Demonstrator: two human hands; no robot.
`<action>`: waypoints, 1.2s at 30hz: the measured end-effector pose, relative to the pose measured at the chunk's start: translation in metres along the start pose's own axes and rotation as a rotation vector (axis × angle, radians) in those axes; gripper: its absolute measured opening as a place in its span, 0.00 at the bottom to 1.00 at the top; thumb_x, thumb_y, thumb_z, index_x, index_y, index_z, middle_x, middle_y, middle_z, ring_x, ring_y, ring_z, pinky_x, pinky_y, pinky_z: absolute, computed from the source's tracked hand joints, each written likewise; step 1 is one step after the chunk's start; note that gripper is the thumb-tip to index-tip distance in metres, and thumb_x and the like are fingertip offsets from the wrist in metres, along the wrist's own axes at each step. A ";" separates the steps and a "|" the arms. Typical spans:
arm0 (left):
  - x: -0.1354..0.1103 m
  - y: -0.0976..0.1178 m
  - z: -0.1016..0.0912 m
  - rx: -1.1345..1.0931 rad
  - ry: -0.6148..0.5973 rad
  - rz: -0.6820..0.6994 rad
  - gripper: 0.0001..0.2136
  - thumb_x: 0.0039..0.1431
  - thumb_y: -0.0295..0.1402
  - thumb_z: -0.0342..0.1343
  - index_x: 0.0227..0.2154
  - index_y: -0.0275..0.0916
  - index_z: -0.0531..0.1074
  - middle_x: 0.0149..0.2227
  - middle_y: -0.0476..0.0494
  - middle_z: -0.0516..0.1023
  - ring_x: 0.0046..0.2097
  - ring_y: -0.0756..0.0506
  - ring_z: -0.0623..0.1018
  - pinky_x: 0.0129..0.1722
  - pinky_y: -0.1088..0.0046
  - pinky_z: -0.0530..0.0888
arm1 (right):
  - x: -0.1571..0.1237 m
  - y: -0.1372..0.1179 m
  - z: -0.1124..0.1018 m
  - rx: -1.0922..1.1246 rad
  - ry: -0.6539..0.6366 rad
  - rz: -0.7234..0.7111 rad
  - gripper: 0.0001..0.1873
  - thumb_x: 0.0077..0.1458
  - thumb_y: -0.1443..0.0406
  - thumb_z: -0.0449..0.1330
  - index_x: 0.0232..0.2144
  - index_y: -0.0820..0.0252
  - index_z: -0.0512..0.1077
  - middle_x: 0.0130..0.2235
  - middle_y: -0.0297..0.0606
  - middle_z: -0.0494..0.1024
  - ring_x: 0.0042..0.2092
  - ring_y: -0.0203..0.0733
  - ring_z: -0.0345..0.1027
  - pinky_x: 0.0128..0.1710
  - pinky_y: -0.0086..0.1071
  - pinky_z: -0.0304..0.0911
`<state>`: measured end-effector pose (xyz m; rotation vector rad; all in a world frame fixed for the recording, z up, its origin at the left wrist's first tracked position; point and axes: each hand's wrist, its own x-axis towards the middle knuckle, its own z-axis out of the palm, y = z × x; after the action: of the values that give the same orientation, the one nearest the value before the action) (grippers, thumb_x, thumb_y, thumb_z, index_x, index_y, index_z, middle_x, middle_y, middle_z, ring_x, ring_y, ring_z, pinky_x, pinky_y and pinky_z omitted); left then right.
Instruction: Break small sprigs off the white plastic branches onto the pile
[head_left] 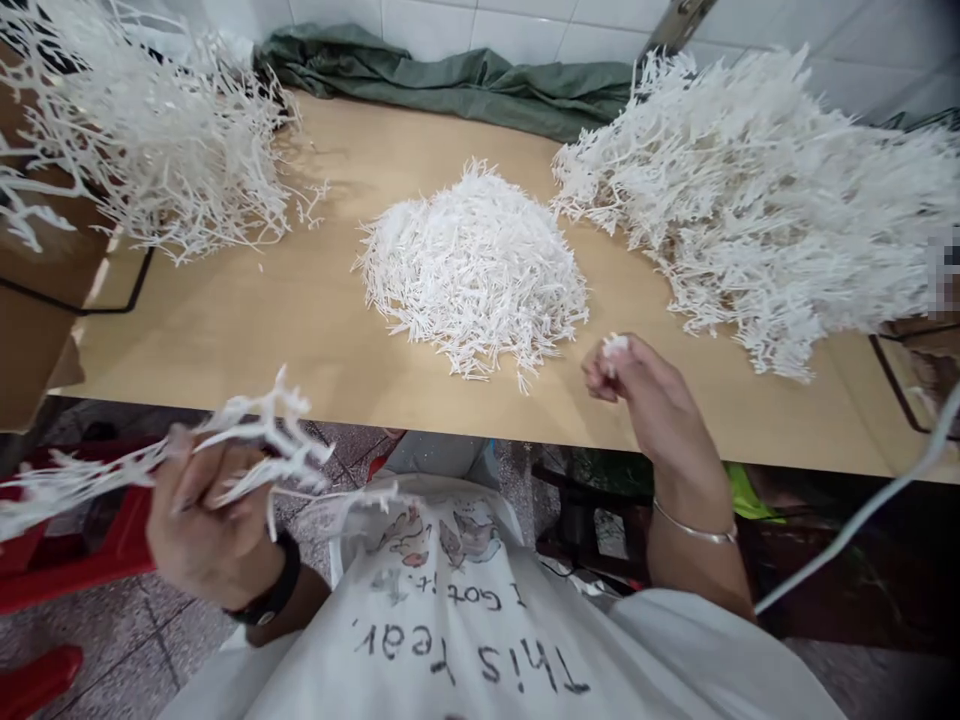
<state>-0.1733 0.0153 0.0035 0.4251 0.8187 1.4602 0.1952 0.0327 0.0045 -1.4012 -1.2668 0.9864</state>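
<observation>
My left hand (217, 515), with a dark band at the wrist, is closed around white branching plastic sprigs (281, 430) in front of the table's near edge. Their twiggy ends stick out on both sides of the fist. Over the table edge, my right hand (649, 390) is pinched, and a small white piece (615, 345) shows at its thumb and fingertips. Just beyond and left of that hand lies a heap of short white plastic sprigs (476, 270) on the tan tabletop (300, 330).
Tangled white branches (172, 150) are piled at the left, and a larger white pile (772, 210) covers the right side. Green cloth (450, 80) lies along the tiled wall. A pale cable (862, 530) crosses the lower right. Red plastic furniture (97, 560) stands below left.
</observation>
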 end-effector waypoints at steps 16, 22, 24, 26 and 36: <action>0.012 -0.058 0.056 -0.003 0.017 -0.025 0.20 0.54 0.33 0.60 0.16 0.36 0.55 0.14 0.59 0.51 0.14 0.59 0.51 0.12 0.91 0.58 | 0.040 0.016 0.030 -0.286 -0.301 -0.145 0.18 0.63 0.55 0.47 0.28 0.60 0.66 0.28 0.34 0.69 0.29 0.34 0.60 0.31 0.29 0.54; 0.014 -0.067 0.061 -0.043 -0.076 -0.086 0.22 0.55 0.35 0.59 0.14 0.36 0.54 0.14 0.59 0.49 0.14 0.60 0.50 0.12 0.91 0.59 | 0.044 0.017 0.037 -0.813 0.039 -0.249 0.23 0.61 0.56 0.50 0.17 0.60 0.56 0.18 0.29 0.55 0.21 0.31 0.48 0.25 0.30 0.42; 0.014 -0.068 0.062 -0.059 -0.101 -0.107 0.22 0.55 0.36 0.59 0.14 0.36 0.55 0.14 0.59 0.49 0.14 0.60 0.50 0.12 0.91 0.58 | 0.046 0.021 0.039 -0.934 0.147 -0.258 0.24 0.59 0.56 0.52 0.16 0.60 0.56 0.17 0.29 0.54 0.21 0.31 0.47 0.24 0.31 0.40; 0.014 -0.070 0.063 -0.063 -0.104 -0.130 0.22 0.55 0.36 0.59 0.14 0.35 0.55 0.14 0.58 0.49 0.14 0.59 0.49 0.12 0.90 0.58 | 0.046 0.025 0.040 -0.940 0.166 -0.251 0.22 0.58 0.55 0.54 0.17 0.60 0.60 0.17 0.29 0.56 0.21 0.32 0.50 0.24 0.30 0.42; 0.013 -0.077 0.070 -0.114 -0.104 -0.132 0.20 0.56 0.34 0.59 0.16 0.36 0.56 0.16 0.59 0.50 0.15 0.60 0.49 0.13 0.89 0.58 | 0.007 0.018 0.064 -0.280 -0.205 -0.318 0.16 0.57 0.52 0.55 0.32 0.59 0.67 0.24 0.31 0.65 0.23 0.32 0.55 0.21 0.27 0.51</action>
<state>-0.0713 0.0356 -0.0067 0.3512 0.6651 1.3434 0.1375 0.0482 -0.0258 -1.2724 -1.7743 0.7683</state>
